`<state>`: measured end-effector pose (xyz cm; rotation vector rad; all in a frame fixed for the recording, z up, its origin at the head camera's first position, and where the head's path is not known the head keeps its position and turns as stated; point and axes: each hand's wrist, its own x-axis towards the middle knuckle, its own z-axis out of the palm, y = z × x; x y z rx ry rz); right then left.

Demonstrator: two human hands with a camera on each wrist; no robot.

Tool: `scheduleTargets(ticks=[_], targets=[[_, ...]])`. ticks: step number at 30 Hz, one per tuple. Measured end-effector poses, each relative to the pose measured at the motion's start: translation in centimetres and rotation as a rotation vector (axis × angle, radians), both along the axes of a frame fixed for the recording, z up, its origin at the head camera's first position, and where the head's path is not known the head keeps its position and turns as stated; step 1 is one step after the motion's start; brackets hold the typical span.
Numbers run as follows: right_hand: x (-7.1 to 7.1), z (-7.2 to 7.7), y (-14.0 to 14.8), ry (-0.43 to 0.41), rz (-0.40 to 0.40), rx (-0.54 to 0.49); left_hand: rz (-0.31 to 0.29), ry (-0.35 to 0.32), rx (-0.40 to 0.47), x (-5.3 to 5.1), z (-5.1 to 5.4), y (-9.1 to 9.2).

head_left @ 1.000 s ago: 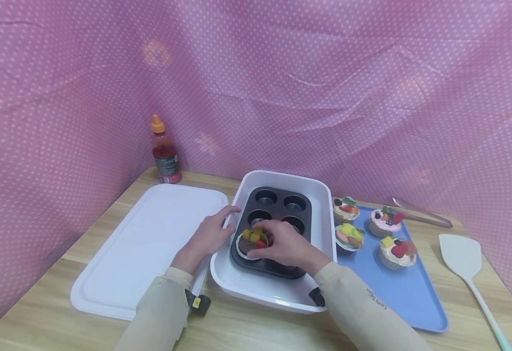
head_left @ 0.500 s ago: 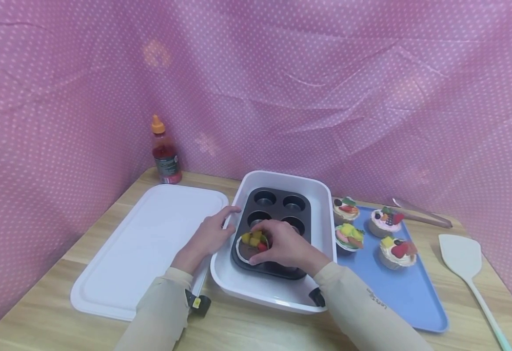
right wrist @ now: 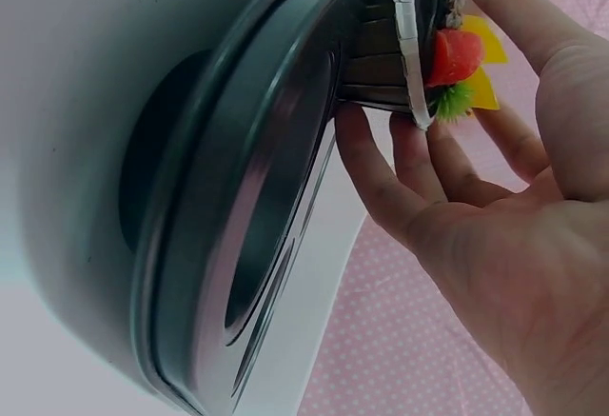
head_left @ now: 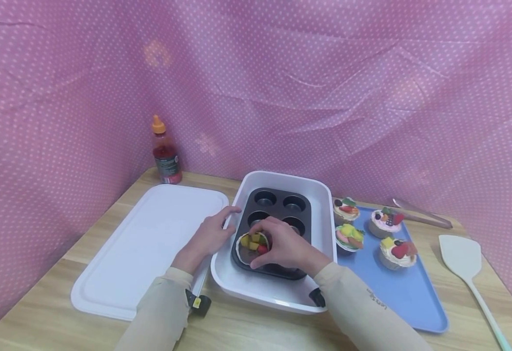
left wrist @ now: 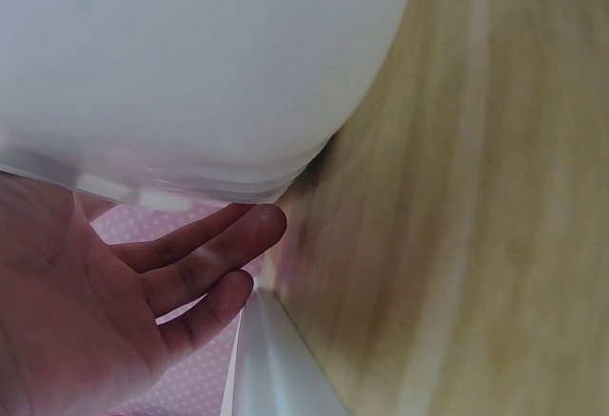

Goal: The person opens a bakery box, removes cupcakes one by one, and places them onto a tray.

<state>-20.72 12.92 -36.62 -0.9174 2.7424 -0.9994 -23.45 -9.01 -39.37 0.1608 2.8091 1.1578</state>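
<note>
My right hand (head_left: 284,246) holds a chocolate cupcake (head_left: 249,253) between thumb and fingers at the near-left cup of a dark muffin pan (head_left: 278,195). Yellow and red fruit pieces top it. In the right wrist view, the cupcake's ridged brown wrapper (right wrist: 376,69) stands partly above the pan; its base is hidden. The pan lies inside a white tub (head_left: 326,229). My left hand (head_left: 209,234) is at the tub's left rim. The left wrist view shows its fingers (left wrist: 214,254) loosely extended against the tub's outer wall.
Left of the tub lies a white cutting board (head_left: 150,243), with a sauce bottle (head_left: 167,156) behind. On the right, a blue tray (head_left: 379,292) bears several fruit-topped cupcakes (head_left: 396,253). Tongs (head_left: 427,214) and a pale spatula (head_left: 460,256) lie farther right.
Within my right hand's grip, the cupcake has tilted and shifted slightly. The pan has slid a tiny bit. My left hand stays at the tub's rim.
</note>
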Motion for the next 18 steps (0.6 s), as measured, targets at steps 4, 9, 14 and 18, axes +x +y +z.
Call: scheduleTargets(ticks=[4,9,14,18], targets=[[0.01,-0.03,-0.02,-0.021,0.005,-0.004,0.003,0.006,-0.009,0.02,0.0,0.01],[0.04,0.03,-0.04,-0.047,0.016,-0.018,0.0,0.023,-0.016,0.07,-0.01,-0.03],[-0.05,-0.13,0.03,-0.049,0.027,-0.025,-0.002,0.024,-0.027,0.09,0.1,-0.06],[-0.05,-0.18,0.06,-0.05,0.042,-0.038,-0.001,0.023,-0.034,0.09,0.13,-0.03]])
